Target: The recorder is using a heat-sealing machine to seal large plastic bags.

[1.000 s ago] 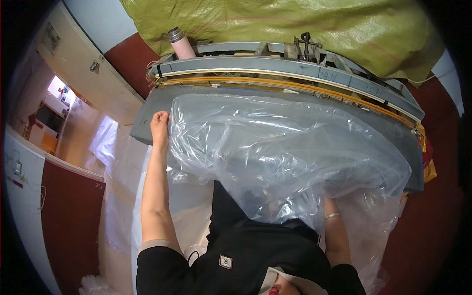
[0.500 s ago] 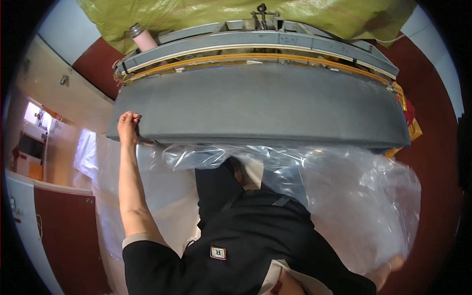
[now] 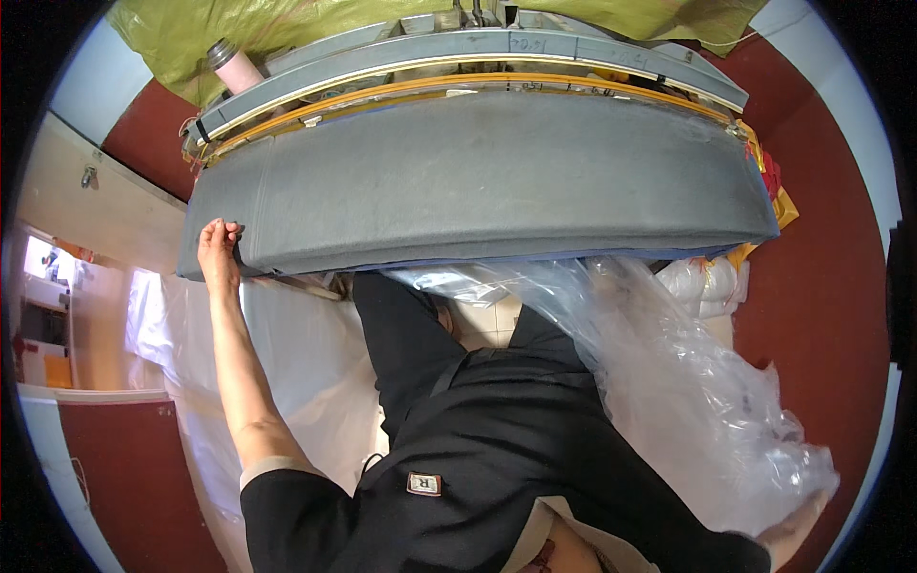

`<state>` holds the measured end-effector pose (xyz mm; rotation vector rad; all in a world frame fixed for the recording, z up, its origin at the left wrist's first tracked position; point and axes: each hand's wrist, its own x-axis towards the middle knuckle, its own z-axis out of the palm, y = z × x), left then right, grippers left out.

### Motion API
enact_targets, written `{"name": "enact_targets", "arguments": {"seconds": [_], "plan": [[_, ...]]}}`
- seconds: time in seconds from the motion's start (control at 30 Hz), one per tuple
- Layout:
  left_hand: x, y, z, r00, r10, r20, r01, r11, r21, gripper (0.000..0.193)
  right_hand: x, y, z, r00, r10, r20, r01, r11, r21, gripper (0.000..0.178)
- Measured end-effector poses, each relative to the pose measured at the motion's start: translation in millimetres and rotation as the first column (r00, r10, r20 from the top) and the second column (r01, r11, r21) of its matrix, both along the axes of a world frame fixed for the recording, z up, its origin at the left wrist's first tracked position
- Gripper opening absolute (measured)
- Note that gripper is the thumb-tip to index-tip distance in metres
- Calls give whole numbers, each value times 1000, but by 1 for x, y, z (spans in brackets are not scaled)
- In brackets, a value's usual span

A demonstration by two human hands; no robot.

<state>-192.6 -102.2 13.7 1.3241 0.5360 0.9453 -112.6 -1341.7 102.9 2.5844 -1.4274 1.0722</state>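
Observation:
A long board padded in dark grey cloth (image 3: 478,177) spans the space in front of me. My left hand (image 3: 220,250) rests at its near left end, fingertips pinched together over the cloth. A small dark patch shows beside them; whether it is an object or shadow is unclear. At the lower right my right hand (image 3: 800,525) grips the gathered end of a clear plastic sheet (image 3: 659,382), its fingers partly hidden by the film. From there the sheet runs slantwise up to the board's near edge, passing over my leg.
Behind the board runs a grey metal frame (image 3: 611,48) with a pink flask (image 3: 234,65) at its left. Yellow-green sheeting (image 3: 353,21) hangs beyond. A white plastic-wrapped bundle (image 3: 702,285) sits under the right end. More pale film (image 3: 287,344) drapes on the left.
The plastic sheet has been drawn rightward and bunched, uncovering the white bundle and floor tiles. My right hand has moved slightly outward. My left hand stays at the board's left end.

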Motion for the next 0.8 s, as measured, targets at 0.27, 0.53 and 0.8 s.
{"name": "enact_targets", "arguments": {"seconds": [0.27,0.53,0.8], "plan": [[-3,-11,0,999,47,-27,-46,998,51,11,65,-21,4,967,175,184,-228,915,332,32],[6,-22,4,986,104,-128,-91,991,98,11,174,90,-6,687,703,-187,-582,685,438,32],[13,-23,0,944,234,-231,-186,959,213,12,211,515,-172,-1,991,133,-581,-109,807,72]]}}
